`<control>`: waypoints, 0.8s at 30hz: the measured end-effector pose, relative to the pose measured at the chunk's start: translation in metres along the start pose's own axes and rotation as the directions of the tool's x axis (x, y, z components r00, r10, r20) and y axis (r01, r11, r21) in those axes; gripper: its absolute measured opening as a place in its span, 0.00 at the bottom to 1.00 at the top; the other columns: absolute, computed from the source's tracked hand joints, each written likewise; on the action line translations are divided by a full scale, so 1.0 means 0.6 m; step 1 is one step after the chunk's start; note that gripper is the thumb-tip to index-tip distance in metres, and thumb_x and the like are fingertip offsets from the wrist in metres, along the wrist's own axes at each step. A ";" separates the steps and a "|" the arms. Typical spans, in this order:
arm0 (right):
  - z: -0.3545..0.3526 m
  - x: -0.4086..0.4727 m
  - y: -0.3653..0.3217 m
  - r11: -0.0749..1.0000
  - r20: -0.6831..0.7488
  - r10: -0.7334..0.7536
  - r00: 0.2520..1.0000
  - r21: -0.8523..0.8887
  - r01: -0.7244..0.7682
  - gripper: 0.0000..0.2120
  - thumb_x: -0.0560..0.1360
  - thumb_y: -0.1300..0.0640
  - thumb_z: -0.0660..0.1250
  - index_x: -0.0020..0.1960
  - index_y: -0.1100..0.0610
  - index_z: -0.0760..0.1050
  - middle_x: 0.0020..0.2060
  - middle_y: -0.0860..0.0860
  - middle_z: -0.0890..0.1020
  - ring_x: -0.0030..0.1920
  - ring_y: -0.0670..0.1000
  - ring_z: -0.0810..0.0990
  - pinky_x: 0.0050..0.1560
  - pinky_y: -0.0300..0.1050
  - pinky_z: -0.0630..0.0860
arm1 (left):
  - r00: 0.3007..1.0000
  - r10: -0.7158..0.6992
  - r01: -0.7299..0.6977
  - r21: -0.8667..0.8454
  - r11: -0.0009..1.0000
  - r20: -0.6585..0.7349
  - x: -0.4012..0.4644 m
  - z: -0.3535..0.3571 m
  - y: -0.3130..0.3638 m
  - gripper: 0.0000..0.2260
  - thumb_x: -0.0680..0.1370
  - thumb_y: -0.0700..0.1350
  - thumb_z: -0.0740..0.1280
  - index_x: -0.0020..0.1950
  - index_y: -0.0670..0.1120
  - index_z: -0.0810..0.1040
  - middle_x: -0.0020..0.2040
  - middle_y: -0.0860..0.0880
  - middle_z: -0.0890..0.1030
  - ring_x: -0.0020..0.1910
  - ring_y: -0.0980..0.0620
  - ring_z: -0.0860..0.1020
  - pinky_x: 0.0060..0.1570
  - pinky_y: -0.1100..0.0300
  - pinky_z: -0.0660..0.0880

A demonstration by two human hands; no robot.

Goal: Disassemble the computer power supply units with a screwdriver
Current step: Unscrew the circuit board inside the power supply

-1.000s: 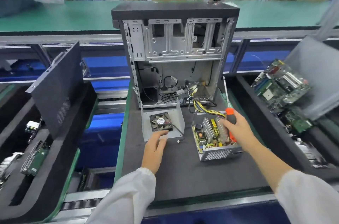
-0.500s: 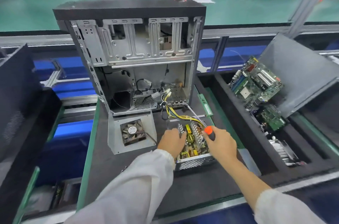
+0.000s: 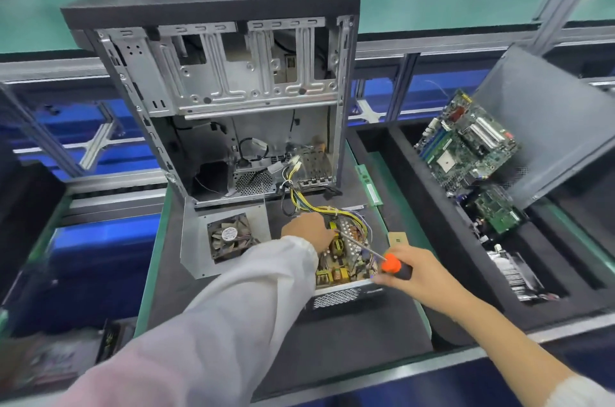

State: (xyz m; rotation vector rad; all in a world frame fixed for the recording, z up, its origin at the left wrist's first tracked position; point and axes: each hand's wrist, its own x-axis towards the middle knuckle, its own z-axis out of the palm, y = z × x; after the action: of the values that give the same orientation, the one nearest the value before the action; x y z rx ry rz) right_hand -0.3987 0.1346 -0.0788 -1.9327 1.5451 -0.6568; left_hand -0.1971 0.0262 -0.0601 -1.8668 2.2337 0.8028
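An opened power supply unit (image 3: 346, 295) lies on the dark mat, its circuit board with yellow coils and heat sinks exposed. Yellow and black wires (image 3: 309, 203) run from it back into the empty computer case (image 3: 213, 80). My left hand (image 3: 307, 230) rests on the unit's far left edge, fingers curled down onto the board. My right hand (image 3: 419, 276) grips an orange-and-black screwdriver (image 3: 394, 266), whose shaft slants left across the board with the tip near my left hand. The unit's cover (image 3: 196, 240) with its fan (image 3: 229, 235) lies to the left.
A memory stick (image 3: 369, 187) and a small brown chip (image 3: 397, 237) lie on the mat to the right. A black bin (image 3: 432, 207) at right holds motherboards (image 3: 466, 143) and a grey panel (image 3: 549, 120). Another black tray stands at the far left.
My left hand left the fan cover and went to the unit's left edge. My right hand drew back and tilted the screwdriver, so its tip points left over the board. The view shifted right.
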 end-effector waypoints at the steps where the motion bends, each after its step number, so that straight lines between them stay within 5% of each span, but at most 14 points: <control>1: -0.002 -0.004 0.002 1.000 0.010 -0.014 1.000 -0.021 0.014 0.13 0.68 0.47 0.75 0.35 0.48 0.71 0.32 0.43 0.73 0.36 0.40 0.72 0.40 0.39 0.68 | 1.000 0.014 -0.013 0.040 0.999 -0.014 0.000 -0.007 0.003 0.10 0.81 0.49 0.59 0.45 0.44 0.73 0.44 0.47 0.76 0.44 0.46 0.76 0.43 0.57 0.71; 5: -0.001 -0.019 0.012 0.995 -0.057 -0.036 0.998 -0.099 0.030 0.20 0.67 0.51 0.77 0.34 0.40 0.65 0.30 0.40 0.70 0.34 0.36 0.70 0.37 0.32 0.64 | 1.000 -0.004 0.004 0.159 0.987 0.004 -0.001 -0.023 0.013 0.09 0.80 0.48 0.58 0.46 0.44 0.73 0.45 0.47 0.76 0.44 0.46 0.76 0.43 0.56 0.70; 9: 0.014 -0.032 0.015 0.997 -0.150 0.034 0.988 -0.063 -0.043 0.13 0.67 0.51 0.78 0.41 0.46 0.73 0.35 0.38 0.77 0.42 0.36 0.74 0.41 0.30 0.67 | 0.992 -0.009 -0.005 0.109 0.994 0.128 0.000 -0.028 0.004 0.11 0.80 0.49 0.59 0.45 0.44 0.74 0.48 0.44 0.79 0.45 0.46 0.77 0.48 0.56 0.74; 17: 0.030 -0.037 0.038 0.998 -0.221 -0.044 0.974 -0.053 0.033 0.21 0.67 0.53 0.78 0.38 0.41 0.64 0.37 0.39 0.75 0.37 0.37 0.72 0.38 0.29 0.67 | 0.973 -0.051 0.072 -0.088 0.994 0.223 0.003 -0.056 -0.032 0.17 0.79 0.47 0.63 0.31 0.43 0.71 0.21 0.52 0.74 0.15 0.58 0.70 0.16 0.73 0.62; 24: 0.051 -0.029 0.047 0.999 -0.243 -0.044 0.969 -0.006 0.044 0.19 0.67 0.52 0.78 0.40 0.42 0.66 0.38 0.40 0.75 0.37 0.39 0.73 0.38 0.30 0.68 | 0.969 -0.090 0.126 -0.145 0.981 0.232 0.008 -0.055 -0.032 0.15 0.79 0.46 0.62 0.34 0.42 0.71 0.29 0.47 0.75 0.15 0.56 0.71 0.20 0.70 0.66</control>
State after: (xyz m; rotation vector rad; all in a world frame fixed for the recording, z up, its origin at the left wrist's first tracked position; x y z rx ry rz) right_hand -0.4013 0.1510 -0.1207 -1.9491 1.6499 -0.9422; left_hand -0.1725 0.0049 -0.0399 -1.8390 1.9663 1.1391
